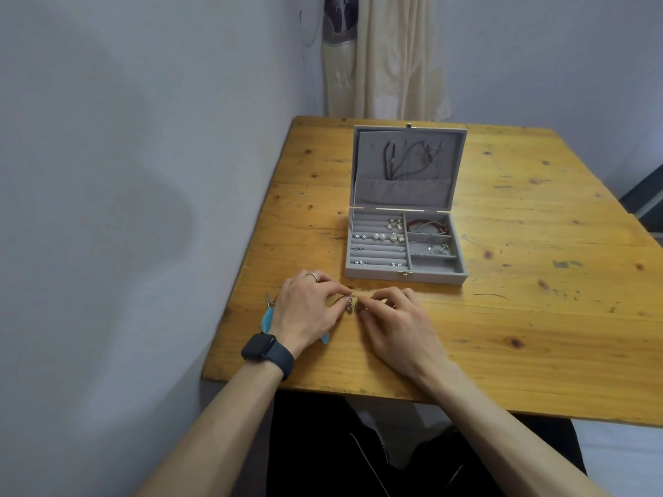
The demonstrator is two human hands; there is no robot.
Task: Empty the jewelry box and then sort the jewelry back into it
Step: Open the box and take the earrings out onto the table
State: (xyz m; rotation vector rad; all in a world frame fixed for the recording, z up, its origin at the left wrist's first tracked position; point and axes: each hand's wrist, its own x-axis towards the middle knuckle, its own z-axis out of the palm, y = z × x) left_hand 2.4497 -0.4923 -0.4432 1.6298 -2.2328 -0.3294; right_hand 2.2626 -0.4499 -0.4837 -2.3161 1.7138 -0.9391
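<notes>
A grey jewelry box (373, 274) stands open in the middle of the wooden table (520, 317). Its left half has ring rolls with several earrings (389, 236); its right compartments hold bracelets (427, 226). Necklaces (405, 159) hang in the raised lid. In front of the box, my left hand (308, 313) and my right hand (398, 324) meet and both pinch a small silvery earring (349, 305) just above the table. A light blue feather-like piece (267, 319) lies partly hidden under my left hand.
The table's left edge runs close to a grey wall (125, 209). A cream curtain (384, 55) hangs behind the far edge. I wear a dark watch (262, 347) on the left wrist and a ring on that hand.
</notes>
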